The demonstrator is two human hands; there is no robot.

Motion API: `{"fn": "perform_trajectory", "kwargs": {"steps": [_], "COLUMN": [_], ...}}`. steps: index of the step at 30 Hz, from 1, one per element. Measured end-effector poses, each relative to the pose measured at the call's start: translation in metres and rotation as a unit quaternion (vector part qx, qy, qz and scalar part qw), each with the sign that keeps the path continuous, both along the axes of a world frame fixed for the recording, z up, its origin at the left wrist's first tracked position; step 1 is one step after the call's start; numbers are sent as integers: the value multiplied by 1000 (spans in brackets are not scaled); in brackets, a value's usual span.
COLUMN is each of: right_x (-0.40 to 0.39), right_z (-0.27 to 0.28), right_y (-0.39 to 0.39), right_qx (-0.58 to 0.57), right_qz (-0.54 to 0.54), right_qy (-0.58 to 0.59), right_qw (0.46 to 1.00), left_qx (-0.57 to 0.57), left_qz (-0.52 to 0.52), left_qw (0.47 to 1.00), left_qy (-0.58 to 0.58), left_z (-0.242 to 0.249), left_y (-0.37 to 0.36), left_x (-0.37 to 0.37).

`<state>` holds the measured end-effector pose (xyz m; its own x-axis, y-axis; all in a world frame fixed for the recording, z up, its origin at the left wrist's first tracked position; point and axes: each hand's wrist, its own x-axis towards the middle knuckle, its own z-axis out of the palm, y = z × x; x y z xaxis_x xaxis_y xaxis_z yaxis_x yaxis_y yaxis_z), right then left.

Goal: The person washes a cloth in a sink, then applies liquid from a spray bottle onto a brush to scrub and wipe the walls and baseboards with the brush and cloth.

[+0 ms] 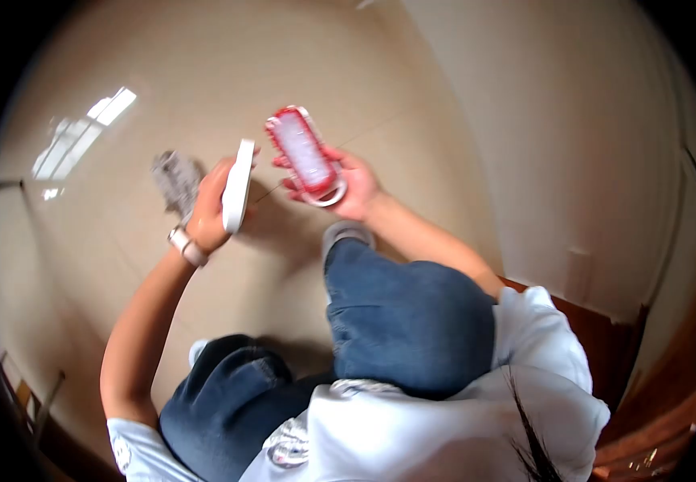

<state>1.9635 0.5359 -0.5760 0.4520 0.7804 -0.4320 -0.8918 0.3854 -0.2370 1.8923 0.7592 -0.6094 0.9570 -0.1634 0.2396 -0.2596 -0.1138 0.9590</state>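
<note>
White piece (pixel 238 186): gripped in our left fingers (pixel 221 172), curled round it.
Red case (pixel 304 150): held in our right fingers (pixel 282 161), curled beneath.
Grey item (pixel 175 178): floor (pixel 171 80), beside our left fingers, blurred.

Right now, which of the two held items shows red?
The item in the right hand: red borders its pale middle, while the white piece in the left hand shows none.
</note>
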Motion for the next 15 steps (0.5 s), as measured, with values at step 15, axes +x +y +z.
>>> {"fn": "perform_trajectory", "kwargs": {"steps": [15], "right_x": [-10], "right_z": [4], "right_y": [1], "right_qx": [-7], "right_qz": [46], "right_qy": [5], "right_qw": [999], "left_qx": [-8], "left_qz": [-26], "left_qw": [991], "left_qy": [131], "left_z": [13], "left_y": [-6], "left_x": [3]}}
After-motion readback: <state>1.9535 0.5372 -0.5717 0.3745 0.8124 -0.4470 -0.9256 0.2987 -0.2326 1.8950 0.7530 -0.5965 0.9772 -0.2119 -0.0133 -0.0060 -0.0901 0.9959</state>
